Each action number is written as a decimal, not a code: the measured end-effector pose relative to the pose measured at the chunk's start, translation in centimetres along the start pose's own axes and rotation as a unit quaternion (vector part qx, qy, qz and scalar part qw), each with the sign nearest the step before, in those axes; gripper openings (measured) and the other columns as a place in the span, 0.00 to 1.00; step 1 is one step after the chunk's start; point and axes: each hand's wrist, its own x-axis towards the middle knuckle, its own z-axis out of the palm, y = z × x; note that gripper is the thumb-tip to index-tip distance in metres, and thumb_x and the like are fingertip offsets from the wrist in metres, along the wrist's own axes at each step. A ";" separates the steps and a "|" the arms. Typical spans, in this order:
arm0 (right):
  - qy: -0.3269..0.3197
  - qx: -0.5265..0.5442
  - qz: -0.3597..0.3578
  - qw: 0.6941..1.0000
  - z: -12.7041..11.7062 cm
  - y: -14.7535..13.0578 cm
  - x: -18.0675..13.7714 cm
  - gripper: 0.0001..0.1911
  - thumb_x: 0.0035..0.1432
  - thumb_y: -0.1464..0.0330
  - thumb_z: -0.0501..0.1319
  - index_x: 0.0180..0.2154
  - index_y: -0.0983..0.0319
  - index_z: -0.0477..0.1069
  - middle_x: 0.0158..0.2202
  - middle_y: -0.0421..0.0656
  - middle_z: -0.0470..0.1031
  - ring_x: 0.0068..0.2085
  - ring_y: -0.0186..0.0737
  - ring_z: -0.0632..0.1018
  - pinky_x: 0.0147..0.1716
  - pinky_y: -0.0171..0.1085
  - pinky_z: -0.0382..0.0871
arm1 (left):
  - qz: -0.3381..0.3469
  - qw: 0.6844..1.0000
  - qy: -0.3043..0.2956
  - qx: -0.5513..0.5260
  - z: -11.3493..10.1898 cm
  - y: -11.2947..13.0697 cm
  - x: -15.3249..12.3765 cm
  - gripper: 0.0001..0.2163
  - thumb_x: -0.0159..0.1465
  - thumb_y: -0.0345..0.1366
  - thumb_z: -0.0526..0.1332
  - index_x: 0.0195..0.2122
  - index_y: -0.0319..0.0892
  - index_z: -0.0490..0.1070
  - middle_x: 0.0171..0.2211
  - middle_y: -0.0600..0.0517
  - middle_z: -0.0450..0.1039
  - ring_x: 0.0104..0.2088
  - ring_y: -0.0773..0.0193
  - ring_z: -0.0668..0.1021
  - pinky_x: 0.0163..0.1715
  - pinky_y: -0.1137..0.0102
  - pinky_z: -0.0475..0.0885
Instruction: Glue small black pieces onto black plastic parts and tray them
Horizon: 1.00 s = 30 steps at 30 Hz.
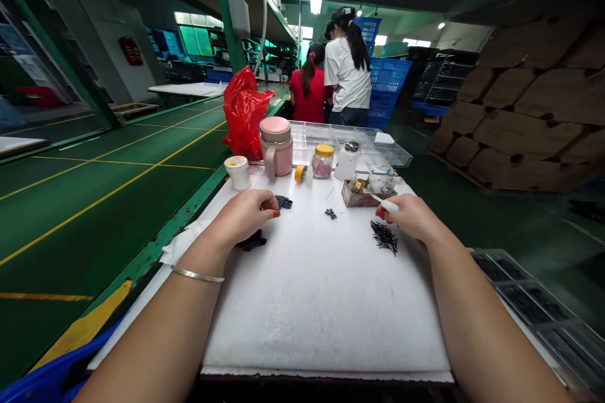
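My left hand (248, 214) hovers low over the left side of the white tabletop (326, 302), thumb and fingers brought together. Whatever it may pinch is too small to make out. Black pieces lie beside it: one just past the fingertips (284, 202), another lower down under the hand (254, 240). Gripped in my right hand (410, 215) is a small tool with a white handle (389, 205), its thin tip pointing left. Just below these fingers sits a pile of thin black pins (385, 238). A few small dark, shiny parts (331, 213) lie mid-table.
A small box of parts (354, 198) stands beyond my right hand. Along the back are a white tub (237, 173), pink mug (278, 151), tape roll (300, 173), yellow-lidded jar (322, 162) and white bottle (347, 164). Compartment trays (534, 302) lie at right; two people work ahead.
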 end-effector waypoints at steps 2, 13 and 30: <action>-0.013 -0.035 0.014 0.999 0.4 0.4 0.2 0.08 0.44 0.76 0.61 0.25 0.60 0.78 0.24 0.40 0.76 0.27 0.39 0.75 0.24 0.32 0.59 | 0.018 0.993 -0.023 -0.117 0.5 0.8 -0.1 0.07 0.55 0.39 0.63 0.31 0.42 0.73 0.29 0.51 0.76 0.31 0.61 0.75 0.28 0.71 0.64; -0.043 -0.145 0.040 0.988 1.7 0.5 0.8 0.09 0.48 0.71 0.64 0.34 0.60 0.79 0.33 0.47 0.78 0.35 0.45 0.75 0.28 0.35 0.57 | -0.007 0.884 -0.161 -0.439 3.2 3.9 -1.0 0.10 0.55 0.40 0.68 0.35 0.41 0.77 0.33 0.50 0.76 0.34 0.65 0.74 0.30 0.74 0.67; 0.013 0.041 -0.034 0.998 0.2 -4.0 -1.9 0.09 0.52 0.72 0.57 0.34 0.60 0.76 0.30 0.41 0.78 0.27 0.38 0.76 0.28 0.34 0.65 | -0.074 0.744 -0.192 -0.636 3.7 4.2 -1.5 0.09 0.59 0.34 0.67 0.37 0.38 0.70 0.36 0.45 0.79 0.29 0.67 0.80 0.24 0.80 0.74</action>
